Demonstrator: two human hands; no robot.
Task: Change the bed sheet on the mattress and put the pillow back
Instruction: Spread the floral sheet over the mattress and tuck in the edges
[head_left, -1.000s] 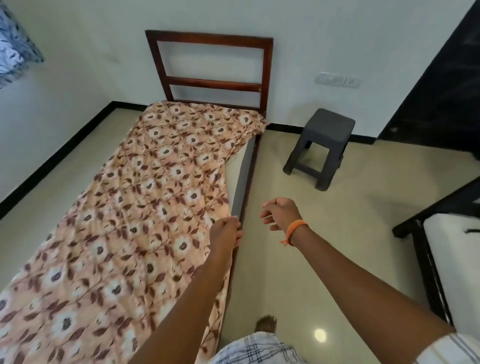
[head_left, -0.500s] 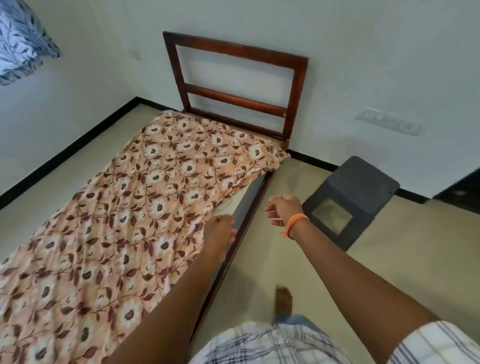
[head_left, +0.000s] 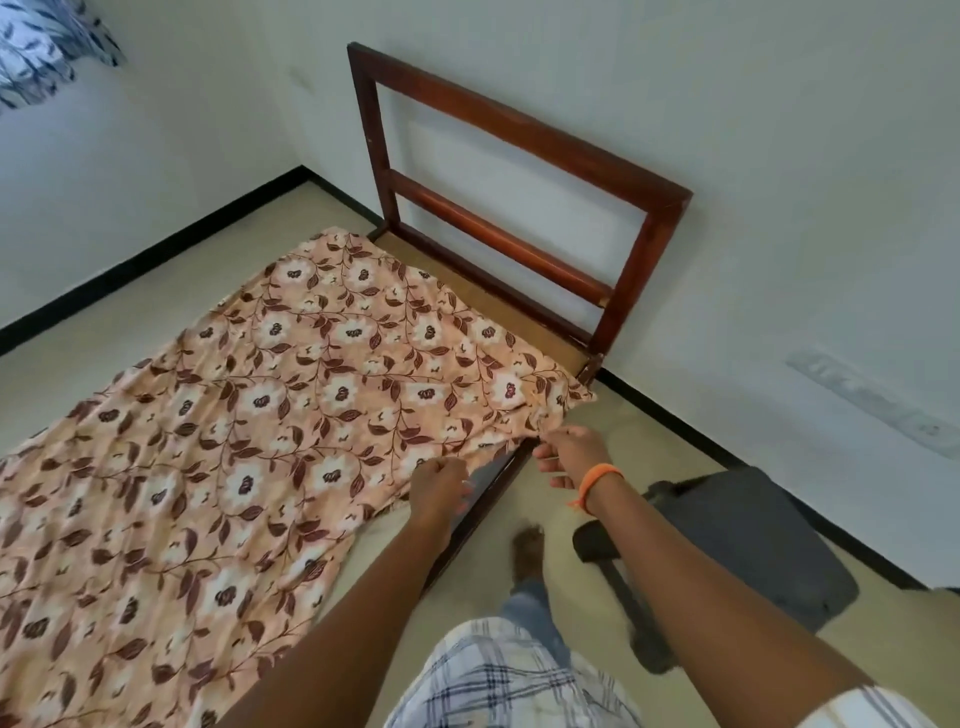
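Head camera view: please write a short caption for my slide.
Both hands, left and right, pull the floral bed sheet along the bed's side near the wooden headboard.

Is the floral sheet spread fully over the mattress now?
Not fully. The floral sheet lies spread, but mattress shows bare beside the left hand.

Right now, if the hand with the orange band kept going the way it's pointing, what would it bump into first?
Probably the flowery bed sheet: the right hand points at its hanging edge, fingertips about touching it already.

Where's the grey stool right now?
In the head view the grey stool stands on the floor at lower right, beside the bed frame's near side rail, close to the wall and partly hidden behind the right forearm.
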